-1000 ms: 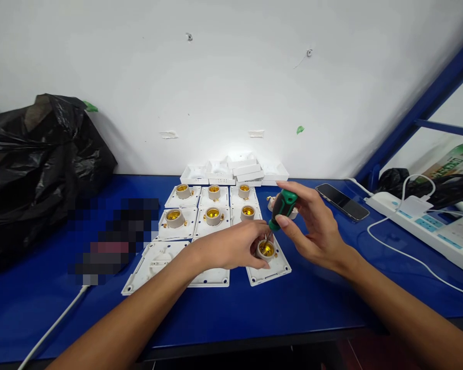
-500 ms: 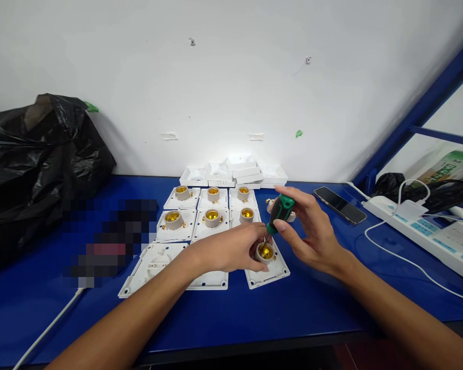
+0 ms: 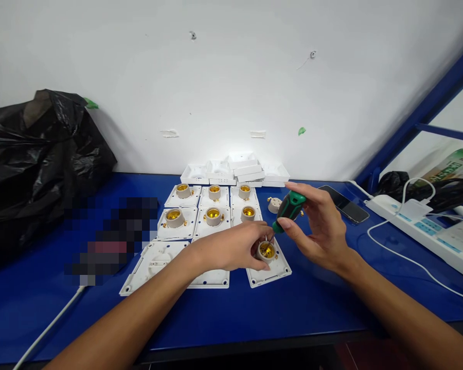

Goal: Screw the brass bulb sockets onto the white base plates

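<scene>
My left hand (image 3: 250, 246) is closed around a lamp socket (image 3: 267, 252), a pale ring with a gold threaded inside, seated on a white square base plate (image 3: 272, 272). In my right hand (image 3: 318, 226) is a screwdriver (image 3: 290, 208) with a green and black handle, gripped between thumb and fingers. Its shaft tilts down into the socket; the tip is hard to make out inside. Several white plates with like sockets (image 3: 213, 216) stand in rows behind. A plate without a socket (image 3: 160, 259) lies partly under my left forearm. Beyond the screwdriver sits a loose socket (image 3: 273, 205).
White square covers (image 3: 241, 167) are stacked against the wall. To the right lie a phone (image 3: 345, 205) and a white power strip (image 3: 424, 231) with cables. A black plastic bag (image 3: 42, 169) fills the left side of the blue table (image 3: 278, 324), near a blurred dark object (image 3: 111, 246).
The screwdriver handle leans slightly more to the right, and the fingers of my right hand have shifted with it. My left hand keeps its hold on the socket. The view has moved slightly.
</scene>
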`<action>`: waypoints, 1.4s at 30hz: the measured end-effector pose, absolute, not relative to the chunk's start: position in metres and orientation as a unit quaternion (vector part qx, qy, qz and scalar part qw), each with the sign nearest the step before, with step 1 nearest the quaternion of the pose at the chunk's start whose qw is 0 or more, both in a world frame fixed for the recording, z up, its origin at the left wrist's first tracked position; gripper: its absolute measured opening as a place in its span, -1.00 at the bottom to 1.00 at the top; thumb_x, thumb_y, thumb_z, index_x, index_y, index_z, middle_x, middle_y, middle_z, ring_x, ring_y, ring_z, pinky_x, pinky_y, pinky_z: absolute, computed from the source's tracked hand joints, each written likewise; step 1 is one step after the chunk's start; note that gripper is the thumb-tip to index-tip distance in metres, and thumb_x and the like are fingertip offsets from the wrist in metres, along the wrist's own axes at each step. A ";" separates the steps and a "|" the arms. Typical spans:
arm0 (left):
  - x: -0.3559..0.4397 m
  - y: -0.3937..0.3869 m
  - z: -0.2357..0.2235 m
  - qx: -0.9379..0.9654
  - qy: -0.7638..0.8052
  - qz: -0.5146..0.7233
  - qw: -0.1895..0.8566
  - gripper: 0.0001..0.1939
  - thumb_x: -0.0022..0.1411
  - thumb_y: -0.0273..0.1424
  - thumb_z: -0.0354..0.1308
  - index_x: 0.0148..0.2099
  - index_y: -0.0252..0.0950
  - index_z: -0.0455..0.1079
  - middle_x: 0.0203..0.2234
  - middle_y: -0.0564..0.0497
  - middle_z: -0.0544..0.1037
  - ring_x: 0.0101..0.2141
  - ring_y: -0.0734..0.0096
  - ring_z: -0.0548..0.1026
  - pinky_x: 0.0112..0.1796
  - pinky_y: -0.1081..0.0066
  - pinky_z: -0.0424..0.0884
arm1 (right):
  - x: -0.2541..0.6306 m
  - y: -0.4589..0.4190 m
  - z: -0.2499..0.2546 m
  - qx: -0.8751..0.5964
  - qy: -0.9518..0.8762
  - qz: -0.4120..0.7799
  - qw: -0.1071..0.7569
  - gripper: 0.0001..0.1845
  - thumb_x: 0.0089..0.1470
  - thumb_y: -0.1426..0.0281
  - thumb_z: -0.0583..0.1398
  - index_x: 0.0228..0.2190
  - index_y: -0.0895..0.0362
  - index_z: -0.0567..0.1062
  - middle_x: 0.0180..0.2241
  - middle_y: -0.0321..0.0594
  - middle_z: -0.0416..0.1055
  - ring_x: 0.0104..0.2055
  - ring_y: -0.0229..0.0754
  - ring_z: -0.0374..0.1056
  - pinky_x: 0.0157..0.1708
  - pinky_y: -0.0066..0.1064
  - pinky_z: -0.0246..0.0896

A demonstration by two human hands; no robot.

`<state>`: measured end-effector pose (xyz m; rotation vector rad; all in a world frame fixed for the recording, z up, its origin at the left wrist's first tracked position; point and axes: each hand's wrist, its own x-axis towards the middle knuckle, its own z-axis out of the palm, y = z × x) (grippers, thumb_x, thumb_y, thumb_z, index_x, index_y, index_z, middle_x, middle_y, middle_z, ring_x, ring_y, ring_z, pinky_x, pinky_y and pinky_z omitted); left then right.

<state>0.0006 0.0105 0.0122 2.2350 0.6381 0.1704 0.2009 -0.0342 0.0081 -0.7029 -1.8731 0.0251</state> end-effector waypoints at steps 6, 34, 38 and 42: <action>0.001 0.011 0.013 0.885 0.251 0.059 0.387 -0.70 0.15 -0.29 0.36 -0.22 -0.25 0.30 -0.34 0.08 0.38 -0.41 0.44 0.36 -0.39 0.39 0.31 | 0.200 -0.033 0.008 -0.297 -0.786 -0.009 0.542 -0.25 0.15 0.51 0.32 0.29 -0.09 0.26 0.08 -0.19 0.45 -0.11 -0.14 0.44 -0.23 -0.28 0.48; 0.001 0.011 0.015 0.880 0.249 0.055 0.402 -0.69 0.14 -0.28 0.34 -0.22 -0.25 0.28 -0.34 0.08 0.37 -0.40 0.43 0.35 -0.38 0.38 0.30 | 0.201 -0.029 0.000 -0.300 -0.763 -0.040 0.571 -0.24 0.06 0.46 0.39 0.24 -0.11 0.32 0.03 -0.21 0.47 -0.06 -0.10 0.45 -0.22 -0.26 0.50; 0.001 0.010 0.014 0.877 0.254 0.056 0.404 -0.70 0.14 -0.31 0.35 -0.21 -0.25 0.27 -0.36 0.09 0.36 -0.40 0.44 0.35 -0.39 0.39 0.30 | 0.201 -0.029 0.000 -0.304 -0.767 -0.039 0.564 -0.24 0.07 0.47 0.39 0.24 -0.10 0.31 0.03 -0.20 0.46 -0.08 -0.11 0.45 -0.26 -0.28 0.49; 0.000 0.009 0.014 0.876 0.259 0.057 0.402 -0.70 0.14 -0.32 0.35 -0.18 -0.25 0.30 -0.33 0.07 0.38 -0.39 0.43 0.36 -0.38 0.38 0.31 | 0.199 -0.029 0.000 -0.319 -0.765 -0.042 0.558 -0.27 0.09 0.43 0.37 0.23 -0.13 0.30 0.00 -0.21 0.48 -0.13 -0.12 0.46 -0.36 -0.30 0.48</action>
